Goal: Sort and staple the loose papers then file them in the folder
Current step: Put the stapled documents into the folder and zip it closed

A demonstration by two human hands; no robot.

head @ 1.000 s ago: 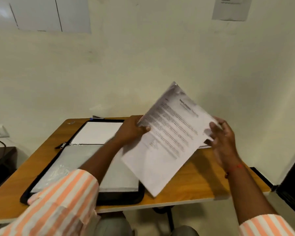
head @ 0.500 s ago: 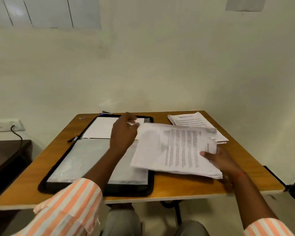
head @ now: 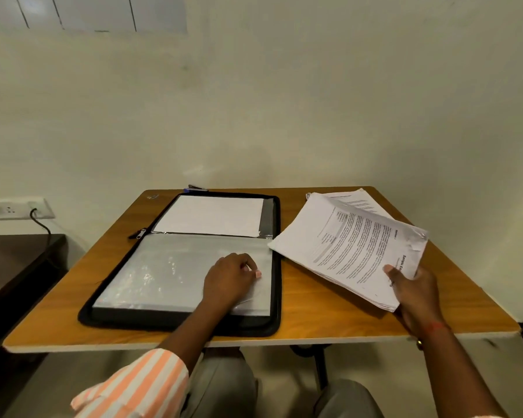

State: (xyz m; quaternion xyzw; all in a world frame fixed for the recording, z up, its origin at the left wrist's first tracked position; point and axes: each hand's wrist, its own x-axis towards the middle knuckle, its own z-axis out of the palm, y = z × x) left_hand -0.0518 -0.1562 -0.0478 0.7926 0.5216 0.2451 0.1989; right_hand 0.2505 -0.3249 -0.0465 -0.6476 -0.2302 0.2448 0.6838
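- My right grip (head: 414,294) is clenched on the near right corner of a stack of printed papers (head: 354,251), thumb (head: 390,271) on the top sheet and the other fingers underneath.
- That stack is tilted and raised off the wooden counter (head: 314,312). Its far left corner reaches just beside the right rim of the folder (head: 277,267).
- The top sheet's far right corner is crumpled and curls upward.
- A second pile of papers (head: 363,200) lies flat at the far right of the counter, partly hidden under the stack I hold.
- The black zip folder lies open on the left part of the counter. A white sheet (head: 212,215) sits in its far half and a clear plastic sleeve (head: 163,273) covers its near half.
- My left grip (head: 230,282) rests on the plastic sleeve near its right edge, with bent fingers and the tips against the plastic. I cannot tell whether it pinches the sleeve or only presses it.
- The zip pull (head: 141,233) hangs out at the folder's left hinge.
- A small dark and blue object (head: 197,188) lies at the counter's far edge behind the folder, too small to identify.
- A wall socket (head: 12,209) with a black cable is at the left.
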